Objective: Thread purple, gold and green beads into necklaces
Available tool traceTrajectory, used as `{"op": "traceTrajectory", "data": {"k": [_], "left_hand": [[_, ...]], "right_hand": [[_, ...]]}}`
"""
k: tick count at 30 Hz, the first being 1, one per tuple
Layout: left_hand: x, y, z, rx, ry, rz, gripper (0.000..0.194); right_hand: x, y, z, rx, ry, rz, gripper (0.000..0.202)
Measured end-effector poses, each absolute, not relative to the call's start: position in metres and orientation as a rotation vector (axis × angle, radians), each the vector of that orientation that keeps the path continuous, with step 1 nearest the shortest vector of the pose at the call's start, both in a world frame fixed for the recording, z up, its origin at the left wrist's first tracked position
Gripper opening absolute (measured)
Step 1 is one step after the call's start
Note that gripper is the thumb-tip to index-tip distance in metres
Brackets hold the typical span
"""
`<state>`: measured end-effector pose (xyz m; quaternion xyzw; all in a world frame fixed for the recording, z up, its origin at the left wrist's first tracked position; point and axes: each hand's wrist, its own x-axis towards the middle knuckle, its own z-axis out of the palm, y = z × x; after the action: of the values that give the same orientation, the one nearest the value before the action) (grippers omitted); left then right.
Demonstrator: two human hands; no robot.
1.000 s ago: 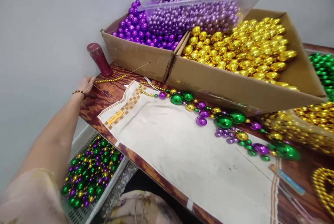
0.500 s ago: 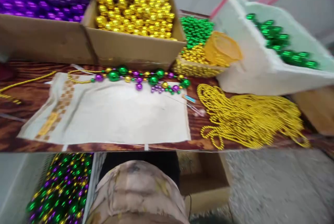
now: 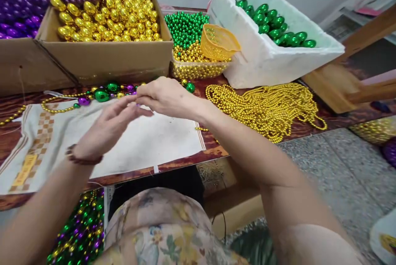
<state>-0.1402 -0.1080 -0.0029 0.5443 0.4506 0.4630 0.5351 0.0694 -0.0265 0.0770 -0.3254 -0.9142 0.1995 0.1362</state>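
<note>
Green, purple and gold beads on a strand (image 3: 101, 94), with both hands now over it.
The left hand (image 3: 103, 131) and right hand (image 3: 173, 98) have come into view and meet above the white cloth (image 3: 123, 151), hiding the middle of the strand, so the work now centres there. The fingers of both are bent close together, but whether they pinch anything cannot be told. The strand lies along the cloth's back edge, towards the back edge of the worktop (image 3: 185, 160), before the cardboard box (image 3: 108, 57); gold bead strings (image 3: 262, 108) lie to its right.
</note>
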Motion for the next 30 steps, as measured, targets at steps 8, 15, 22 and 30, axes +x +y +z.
{"op": "traceTrajectory", "data": {"k": [8, 15, 22, 30], "left_hand": [[-0.096, -0.095, 0.000, 1.134, 1.314, 1.051, 0.021], [-0.133, -0.085, -0.001, 1.077, 1.400, 1.056, 0.010], [-0.133, -0.076, -0.004, 1.059, 1.413, 1.046, 0.016], [-0.136, -0.070, -0.013, 1.066, 1.419, 1.078, 0.018]], "right_hand": [[0.166, -0.023, 0.004, -1.103, -2.107, 1.102, 0.025], [0.255, -0.037, -0.069, -2.094, -2.348, 0.350, 0.028], [0.254, -0.021, -0.091, -2.061, -2.527, 0.117, 0.027], [0.259, -0.010, -0.103, -2.039, -2.530, 0.039, 0.028]]}}
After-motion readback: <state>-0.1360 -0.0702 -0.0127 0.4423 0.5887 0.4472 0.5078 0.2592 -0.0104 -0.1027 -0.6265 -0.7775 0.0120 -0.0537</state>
